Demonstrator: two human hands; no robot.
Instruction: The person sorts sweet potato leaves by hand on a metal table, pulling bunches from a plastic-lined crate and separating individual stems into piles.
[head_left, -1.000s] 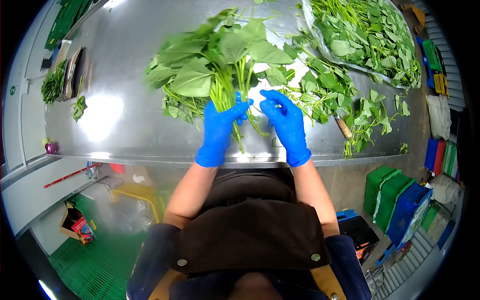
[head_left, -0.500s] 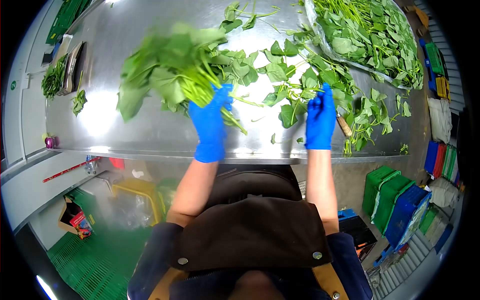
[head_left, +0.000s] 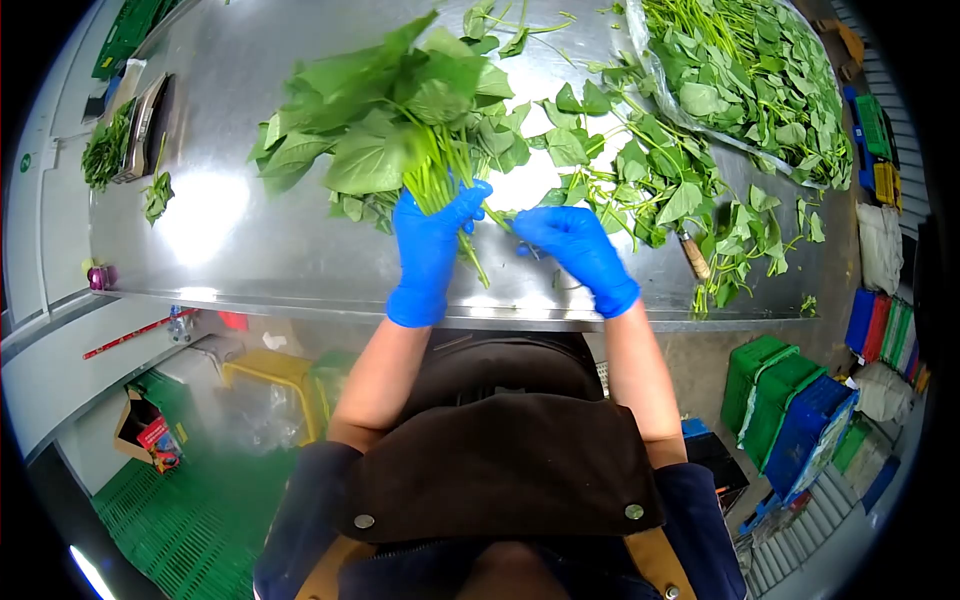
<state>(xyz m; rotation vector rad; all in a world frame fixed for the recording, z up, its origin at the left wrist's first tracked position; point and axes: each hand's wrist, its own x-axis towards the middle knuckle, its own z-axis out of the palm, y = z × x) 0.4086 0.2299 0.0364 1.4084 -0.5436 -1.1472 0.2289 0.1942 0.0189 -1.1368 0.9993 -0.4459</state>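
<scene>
My left hand (head_left: 428, 245), in a blue glove, is closed round the stems of a large bunch of leafy greens (head_left: 385, 120). The leaves spread up and to the left above the metal table, and the stem ends stick out below the fist. Close to those stems on the right, my right hand (head_left: 575, 245), also gloved in blue, has its fingers pinched together at a thin stem. Loose leafy stems (head_left: 680, 200) lie to the right of both hands. Among them is a knife's wooden handle (head_left: 694, 257); its blade is hidden.
A clear plastic bag (head_left: 655, 80) with a heap of greens (head_left: 760, 90) lies at the upper right of the metal table (head_left: 300, 285). A small dark-edged box (head_left: 143, 128) with greens stands at the left. Green crates (head_left: 765, 385) and a blue crate (head_left: 812, 430) are on the floor at right.
My right hand has moved left from the loose stems to beside the bunch. My left hand has shifted slightly right, with the bunch still in it.
</scene>
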